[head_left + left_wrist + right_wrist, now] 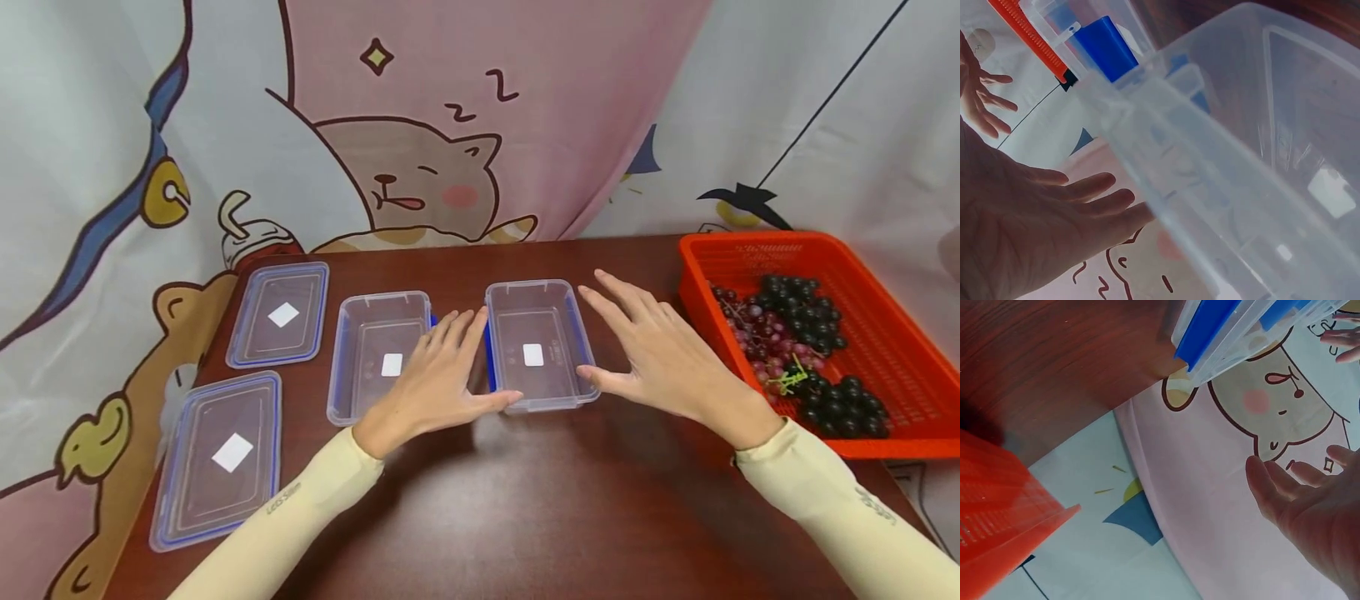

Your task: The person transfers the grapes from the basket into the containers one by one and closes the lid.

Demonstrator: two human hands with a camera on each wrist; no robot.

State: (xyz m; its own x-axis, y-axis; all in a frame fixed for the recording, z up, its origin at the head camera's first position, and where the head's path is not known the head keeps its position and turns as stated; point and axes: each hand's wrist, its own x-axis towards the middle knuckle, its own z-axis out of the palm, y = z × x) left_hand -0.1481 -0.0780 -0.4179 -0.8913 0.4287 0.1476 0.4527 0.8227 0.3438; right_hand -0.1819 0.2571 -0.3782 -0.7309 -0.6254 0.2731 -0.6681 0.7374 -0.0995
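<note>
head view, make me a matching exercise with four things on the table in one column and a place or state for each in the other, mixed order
Things:
1. orange basket
2. right container
3. near lid
4. left container

Places or states:
A. lies flat at the table's near left corner
B. sits between the two open hands
C. holds dark and red grapes at the right edge
D. partly covered by the left hand

Pairs: 1-C, 2-B, 3-A, 4-D
</note>
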